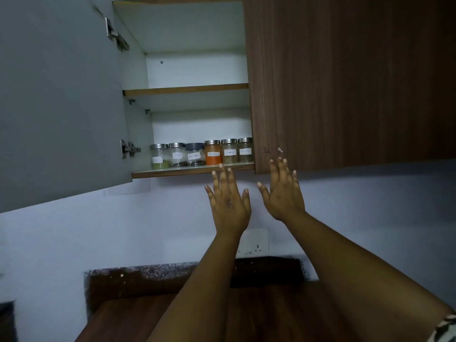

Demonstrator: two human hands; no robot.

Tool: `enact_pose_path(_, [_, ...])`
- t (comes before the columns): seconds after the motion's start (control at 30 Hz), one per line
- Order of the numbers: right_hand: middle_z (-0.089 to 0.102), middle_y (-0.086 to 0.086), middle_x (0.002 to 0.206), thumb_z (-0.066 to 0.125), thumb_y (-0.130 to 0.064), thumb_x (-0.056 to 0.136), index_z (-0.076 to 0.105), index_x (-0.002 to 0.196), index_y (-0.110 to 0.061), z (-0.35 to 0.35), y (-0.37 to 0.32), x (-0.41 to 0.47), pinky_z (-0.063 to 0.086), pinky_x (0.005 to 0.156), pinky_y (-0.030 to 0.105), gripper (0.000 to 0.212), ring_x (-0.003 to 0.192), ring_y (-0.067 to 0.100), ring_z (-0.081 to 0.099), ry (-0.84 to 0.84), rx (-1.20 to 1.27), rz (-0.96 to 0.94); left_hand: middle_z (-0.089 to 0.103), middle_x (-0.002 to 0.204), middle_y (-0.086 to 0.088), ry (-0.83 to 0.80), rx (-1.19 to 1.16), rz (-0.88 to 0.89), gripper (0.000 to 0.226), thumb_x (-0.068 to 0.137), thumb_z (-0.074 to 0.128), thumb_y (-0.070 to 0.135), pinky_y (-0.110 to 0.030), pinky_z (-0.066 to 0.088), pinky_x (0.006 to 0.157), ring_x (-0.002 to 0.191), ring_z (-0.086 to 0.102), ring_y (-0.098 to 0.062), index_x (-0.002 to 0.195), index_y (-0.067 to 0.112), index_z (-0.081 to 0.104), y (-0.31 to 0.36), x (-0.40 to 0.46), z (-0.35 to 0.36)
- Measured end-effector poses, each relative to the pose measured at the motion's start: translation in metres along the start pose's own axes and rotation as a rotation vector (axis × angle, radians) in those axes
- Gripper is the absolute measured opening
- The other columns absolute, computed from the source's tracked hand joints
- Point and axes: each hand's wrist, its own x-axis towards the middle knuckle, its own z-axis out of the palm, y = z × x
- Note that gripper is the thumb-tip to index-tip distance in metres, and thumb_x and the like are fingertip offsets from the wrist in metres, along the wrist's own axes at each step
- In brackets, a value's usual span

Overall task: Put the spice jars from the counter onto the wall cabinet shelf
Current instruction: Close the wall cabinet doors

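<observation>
Six spice jars (201, 154) stand in a row along the front of the wall cabinet's bottom shelf (172, 171), and they look like glass with metal lids (rigid, smooth, breakable if knocked off that edge), so each is best taken round the body just under the lid rather than by the lid alone. The left hand (228, 201) and right hand (282, 191) are raised just below the shelf with fingers straight and spread, holding nothing. No jar shows on the bench (138, 314) below.
</observation>
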Motion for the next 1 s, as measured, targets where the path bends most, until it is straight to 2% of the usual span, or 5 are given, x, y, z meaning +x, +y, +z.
enact_pose_path(0.5, [0.002, 0.006, 0.164, 0.031, -0.049, 0.100, 0.006, 0.156, -0.017, -0.133, -0.140, -0.135, -0.001, 0.121, 0.039, 0.069, 0.151, 0.022, -0.001, 0.052, 0.091, -0.063, 0.012, 0.162, -0.010, -0.056, 0.129, -0.081, 0.067, 0.099, 0.039, 0.042, -0.052, 0.010, 0.118, 0.150, 0.008, -0.029, 0.153, 0.008, 0.020, -0.006, -0.082, -0.238])
enact_pose_path(0.63, [0.008, 0.006, 0.163, 0.038, -0.044, 0.100, 0.013, 0.155, -0.016, -0.170, -0.181, -0.156, -0.001, 0.120, 0.039, 0.067, 0.151, 0.022, 0.003, 0.054, 0.092, -0.158, 0.016, 0.161, -0.011, -0.043, 0.137, -0.052, 0.068, 0.098, 0.039, 0.044, -0.051, 0.008, 0.118, 0.149, 0.011, -0.030, 0.153, 0.009, 0.022, -0.009, -0.091, -0.299])
enact_pose_path(0.73, [0.009, 0.006, 0.163, 0.043, -0.040, 0.099, 0.014, 0.155, -0.016, -0.195, -0.217, -0.161, 0.001, 0.121, 0.040, 0.068, 0.151, 0.023, 0.004, 0.066, 0.103, -0.207, 0.019, 0.160, -0.011, -0.006, 0.156, -0.040, 0.067, 0.097, 0.040, 0.045, -0.049, 0.005, 0.118, 0.149, 0.013, -0.031, 0.152, 0.009, 0.025, -0.021, -0.092, -0.338])
enact_pose_path(0.87, [0.013, 0.009, 0.162, 0.045, -0.040, 0.098, 0.020, 0.154, -0.019, -0.211, -0.267, -0.170, 0.006, 0.121, 0.042, 0.064, 0.150, 0.025, 0.006, 0.100, 0.125, -0.226, 0.018, 0.160, -0.011, 0.021, 0.124, -0.085, 0.066, 0.097, 0.047, 0.039, -0.055, 0.009, 0.118, 0.148, 0.013, -0.031, 0.152, 0.010, 0.025, -0.048, -0.090, -0.382])
enact_pose_path(1.0, [0.016, 0.011, 0.160, 0.045, -0.038, 0.099, 0.025, 0.152, -0.021, -0.222, -0.321, -0.166, 0.006, 0.120, 0.044, 0.060, 0.150, 0.028, 0.008, 0.136, 0.157, -0.235, 0.020, 0.159, -0.011, 0.079, 0.124, -0.028, 0.067, 0.096, 0.050, 0.038, -0.053, 0.009, 0.119, 0.148, 0.016, -0.031, 0.152, 0.011, 0.025, -0.088, -0.078, -0.428])
